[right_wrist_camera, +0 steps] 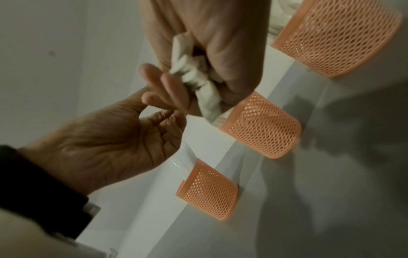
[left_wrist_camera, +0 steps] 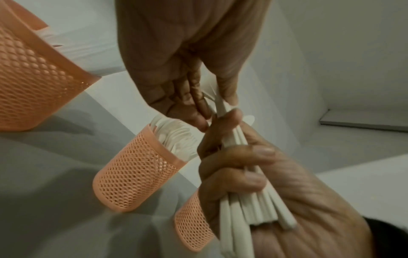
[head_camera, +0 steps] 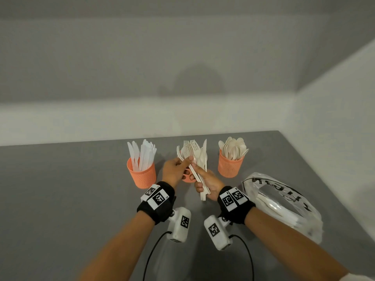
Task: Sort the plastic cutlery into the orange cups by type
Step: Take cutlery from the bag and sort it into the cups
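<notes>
Three orange mesh cups stand in a row on the grey table [head_camera: 60, 199]. The left cup [head_camera: 141, 175] holds knives, the right cup [head_camera: 230, 165] holds spoons, and the middle cup [head_camera: 187, 178] is mostly hidden behind my hands, with forks standing up from it. My right hand [head_camera: 205, 179] grips a mixed bundle of white cutlery [head_camera: 199, 159] by the handles, just in front of the middle cup. My left hand [head_camera: 187, 161] pinches one piece near the top of that bundle; which type it is I cannot tell. In the left wrist view the bundle's handles [left_wrist_camera: 253, 206] stick out below the right fist.
A clear plastic bag [head_camera: 284, 205] with black lettering and more white cutlery lies on the table at the right, close to my right forearm. A pale wall runs behind the cups. The table's right edge is close to the bag.
</notes>
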`<state>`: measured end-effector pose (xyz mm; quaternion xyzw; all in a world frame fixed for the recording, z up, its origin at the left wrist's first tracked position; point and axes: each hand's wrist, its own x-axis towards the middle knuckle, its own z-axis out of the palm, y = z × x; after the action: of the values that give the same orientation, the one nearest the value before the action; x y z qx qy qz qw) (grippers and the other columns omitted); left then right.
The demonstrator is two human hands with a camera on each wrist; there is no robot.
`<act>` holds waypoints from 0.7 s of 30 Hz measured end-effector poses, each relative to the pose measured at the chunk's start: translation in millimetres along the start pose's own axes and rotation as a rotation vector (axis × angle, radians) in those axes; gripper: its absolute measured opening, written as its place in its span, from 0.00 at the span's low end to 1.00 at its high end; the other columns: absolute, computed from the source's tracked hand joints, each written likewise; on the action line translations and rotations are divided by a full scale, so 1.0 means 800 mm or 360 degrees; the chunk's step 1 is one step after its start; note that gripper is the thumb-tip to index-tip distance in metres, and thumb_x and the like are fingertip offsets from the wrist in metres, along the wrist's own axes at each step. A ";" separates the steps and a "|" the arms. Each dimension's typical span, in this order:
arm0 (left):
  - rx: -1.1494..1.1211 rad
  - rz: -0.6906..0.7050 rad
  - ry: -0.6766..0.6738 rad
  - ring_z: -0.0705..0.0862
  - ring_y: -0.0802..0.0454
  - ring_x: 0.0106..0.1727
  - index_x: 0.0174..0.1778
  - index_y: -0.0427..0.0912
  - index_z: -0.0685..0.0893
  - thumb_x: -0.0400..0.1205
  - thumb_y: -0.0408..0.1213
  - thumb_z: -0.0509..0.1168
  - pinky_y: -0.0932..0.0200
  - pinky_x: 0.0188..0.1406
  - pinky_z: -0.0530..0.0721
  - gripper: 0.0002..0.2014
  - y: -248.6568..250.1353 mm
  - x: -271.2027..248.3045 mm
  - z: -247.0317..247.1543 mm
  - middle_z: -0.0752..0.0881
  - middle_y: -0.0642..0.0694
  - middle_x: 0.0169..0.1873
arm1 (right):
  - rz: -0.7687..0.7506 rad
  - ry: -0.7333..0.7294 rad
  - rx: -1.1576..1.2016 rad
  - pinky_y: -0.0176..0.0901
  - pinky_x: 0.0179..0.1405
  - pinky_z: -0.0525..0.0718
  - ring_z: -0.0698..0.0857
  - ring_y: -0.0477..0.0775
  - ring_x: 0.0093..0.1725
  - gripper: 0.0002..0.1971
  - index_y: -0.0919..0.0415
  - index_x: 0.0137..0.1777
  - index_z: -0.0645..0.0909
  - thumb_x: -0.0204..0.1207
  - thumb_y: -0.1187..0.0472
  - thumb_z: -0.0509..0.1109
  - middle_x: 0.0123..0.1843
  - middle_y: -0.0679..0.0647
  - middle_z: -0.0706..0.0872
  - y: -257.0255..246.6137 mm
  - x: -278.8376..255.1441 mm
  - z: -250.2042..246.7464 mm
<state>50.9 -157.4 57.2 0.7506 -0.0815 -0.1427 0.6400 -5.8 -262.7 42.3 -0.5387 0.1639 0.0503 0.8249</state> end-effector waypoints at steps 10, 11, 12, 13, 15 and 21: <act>0.0179 0.0059 0.0200 0.87 0.40 0.39 0.40 0.37 0.85 0.84 0.39 0.59 0.43 0.51 0.86 0.13 0.000 -0.001 0.013 0.86 0.40 0.32 | -0.0199 0.0122 -0.0271 0.32 0.16 0.73 0.77 0.44 0.17 0.15 0.63 0.48 0.82 0.80 0.50 0.64 0.30 0.53 0.86 0.008 0.002 -0.007; 0.0156 0.0069 0.0213 0.88 0.38 0.42 0.43 0.35 0.85 0.84 0.39 0.59 0.42 0.52 0.86 0.13 -0.001 0.000 0.013 0.87 0.37 0.36 | -0.0197 0.0118 -0.0302 0.33 0.18 0.76 0.79 0.44 0.19 0.16 0.63 0.49 0.82 0.80 0.49 0.63 0.32 0.54 0.87 0.008 0.002 -0.009; 0.0127 0.0072 0.0218 0.88 0.37 0.45 0.45 0.34 0.85 0.84 0.38 0.58 0.41 0.52 0.86 0.13 0.000 -0.001 0.014 0.88 0.35 0.39 | -0.0195 0.0101 -0.0298 0.35 0.21 0.79 0.82 0.46 0.22 0.16 0.62 0.51 0.83 0.80 0.49 0.62 0.34 0.56 0.88 0.008 0.002 -0.011; 0.0086 0.0077 0.0232 0.88 0.36 0.47 0.46 0.34 0.84 0.85 0.38 0.57 0.40 0.53 0.85 0.12 -0.002 0.000 0.014 0.88 0.34 0.42 | -0.0193 0.0071 -0.0262 0.37 0.24 0.82 0.84 0.49 0.26 0.17 0.62 0.53 0.83 0.81 0.49 0.61 0.36 0.58 0.88 0.008 0.003 -0.013; -0.0033 0.0056 0.0302 0.87 0.37 0.49 0.51 0.33 0.81 0.85 0.38 0.55 0.39 0.56 0.84 0.13 -0.002 0.003 0.014 0.88 0.34 0.46 | -0.0194 0.0036 -0.0183 0.42 0.29 0.86 0.87 0.54 0.33 0.16 0.63 0.55 0.82 0.81 0.51 0.61 0.40 0.59 0.87 0.008 0.003 -0.016; -0.0442 0.0001 0.0483 0.78 0.49 0.26 0.45 0.45 0.74 0.86 0.35 0.50 0.63 0.24 0.79 0.09 0.006 0.003 0.007 0.77 0.44 0.26 | -0.0216 0.0231 -0.0203 0.40 0.29 0.87 0.85 0.47 0.29 0.10 0.60 0.44 0.79 0.81 0.54 0.63 0.35 0.56 0.83 0.004 0.003 -0.025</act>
<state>51.7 -164.2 61.2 0.6680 0.0360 -0.0376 0.7424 -8.7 -279.3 31.4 -0.6020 0.1829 -0.0346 0.7765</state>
